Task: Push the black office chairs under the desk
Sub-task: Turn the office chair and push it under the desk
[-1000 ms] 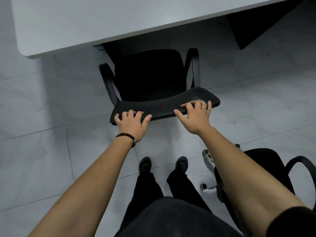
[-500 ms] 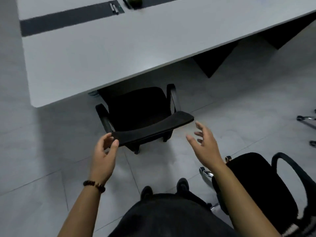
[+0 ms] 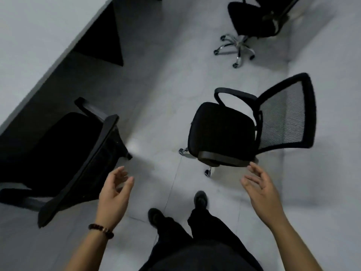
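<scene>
The white desk [image 3: 35, 45] runs along the upper left. One black office chair [image 3: 78, 153] stands at its edge with the seat partly under the top. A second black chair [image 3: 224, 132] with a mesh back stands out on the floor at centre right, facing the desk. A third black chair [image 3: 252, 18] stands at the top right. My left hand [image 3: 115, 190] hovers open just right of the first chair's backrest, touching nothing. My right hand [image 3: 261, 188] is open, its fingertips just below the second chair's near armrest.
Grey tiled floor [image 3: 156, 94] lies between the desk and the loose chairs. A black desk leg panel [image 3: 105, 44] stands under the desk top. My feet and dark trousers [image 3: 195, 222] are at the bottom centre.
Both hands have let go of the first chair's backrest and come back open. The view has turned right, so the second and third chairs now show in full.
</scene>
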